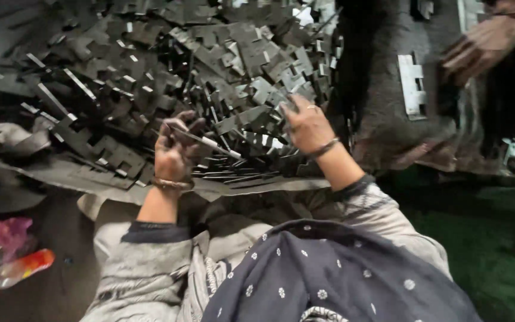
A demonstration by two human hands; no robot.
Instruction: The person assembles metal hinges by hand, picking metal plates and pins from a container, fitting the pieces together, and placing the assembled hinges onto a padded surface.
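While both hands work at the near edge of a great heap of notched metal plates (168,71), the left hand (173,152) is curled shut around a few thin flat plates (207,142), which jut from its fingers toward three o'clock; a bangle circles its wrist. At three o'clock from it the right hand (306,126) lies palm down on the heap, fingers spread and bent over the stampings, a ring on one finger; whether it grips any piece cannot be told. The heap fills the view from nine to twelve o'clock, resting on grey sheeting (61,173); at two o'clock a single pale notched plate (412,83) lies apart on dark cloth; beyond it, at the upper right corner, another person's hand (484,45) shows blurred. At eight o'clock a red and orange wrapper (16,271) lies beside pink cloth (4,231).
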